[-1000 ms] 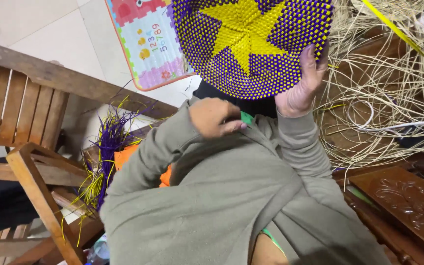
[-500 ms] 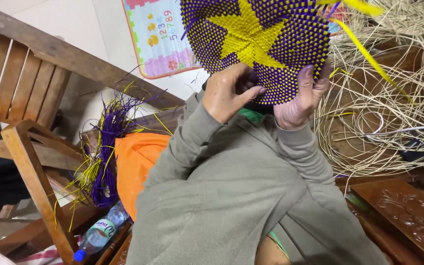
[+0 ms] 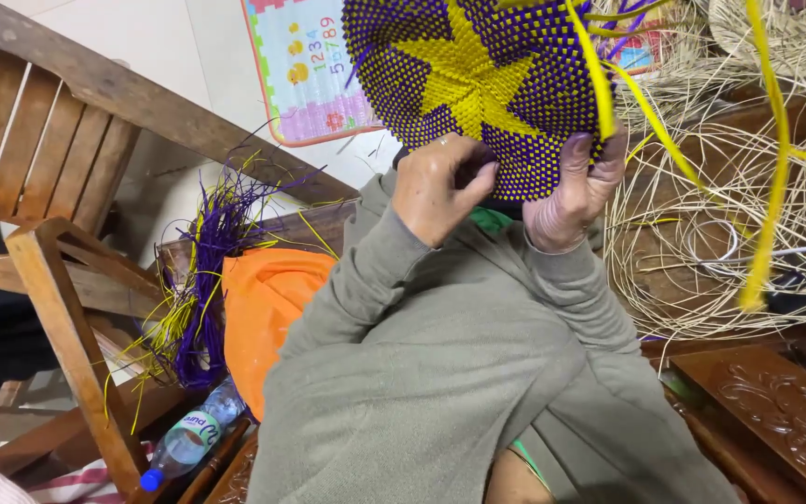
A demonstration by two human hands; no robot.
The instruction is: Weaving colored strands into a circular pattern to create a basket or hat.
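Right now both hands work the rim of a round woven panel (image 3: 478, 84), purple w/ a yellow star in the middle, held up in front of the person. Left hand (image 3: 440, 191) sits at the panel's lower edge, fingers curled together, seemingly pinching at the weave; what's between the fingertips I can't tell. Right hand (image 3: 576, 191) is clamped on the edge just beside it, thumb pressed on the purple face, fingers hidden behind. Loose yellow strips (image 3: 767, 187) trail from the panel's top, right of the right hand.

Judging by that, this looks like the edge-weaving stage: base done, strips not yet tucked. Next move prob. needs the right hand to hold firm while the left works a strand at the rim.

Packages etc.: a clear plastic bottle (image 3: 188, 439) w/ blue cap and white-green label lies low, well left of and below the left hand, by an orange bag (image 3: 268, 308) and a bundle of purple-yellow strips (image 3: 207, 271). A pastel play mat (image 3: 305, 70) w/ coloured numerals lies on the floor above-left of the left hand. Pale straw coils (image 3: 729, 224) lie right of the right hand.
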